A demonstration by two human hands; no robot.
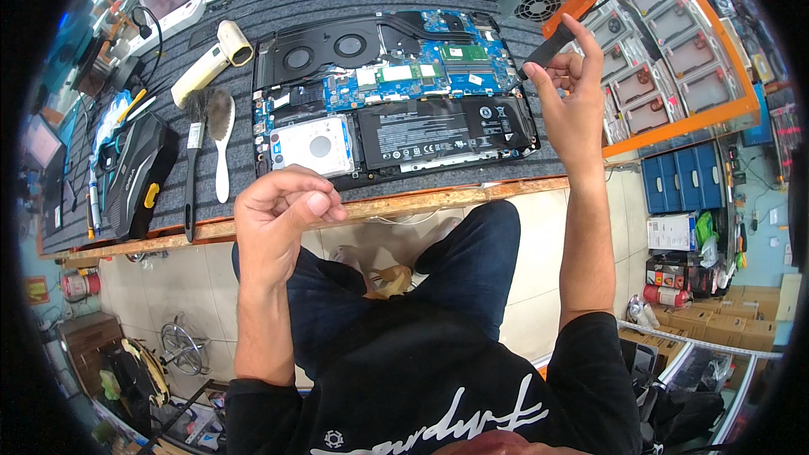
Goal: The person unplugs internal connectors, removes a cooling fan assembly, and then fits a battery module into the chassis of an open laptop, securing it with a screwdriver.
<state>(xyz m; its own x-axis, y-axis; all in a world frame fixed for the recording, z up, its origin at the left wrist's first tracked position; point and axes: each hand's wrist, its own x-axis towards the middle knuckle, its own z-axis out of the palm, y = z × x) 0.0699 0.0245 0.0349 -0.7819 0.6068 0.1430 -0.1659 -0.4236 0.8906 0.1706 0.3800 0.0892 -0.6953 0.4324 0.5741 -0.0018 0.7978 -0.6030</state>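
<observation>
An opened laptop base lies on the ribbed grey mat, its blue circuit board (pixel 345 94), black battery (pixel 442 131), two round fans (pixel 350 45) and silver hard drive (pixel 313 147) bare. At its front left corner, over the table's edge, hovers my left hand (pixel 282 206), thumb and fingers pinched together; whatever they may hold is too small to see. My right hand (pixel 569 88) is raised at the laptop's right edge. Between its thumb and fingers is a dark tool with a broad handle (pixel 552 44), slanting down toward the board; its exact kind is unclear.
Left of the laptop lie a white-handled brush (pixel 222 139), a black-handled brush (pixel 195 147), a cream blower-like tool (pixel 211 66) and a black box (pixel 145 173). An orange-framed case of compartments (pixel 674 59) stands at the right. Wooden edging (pixel 421 199) borders the table in front.
</observation>
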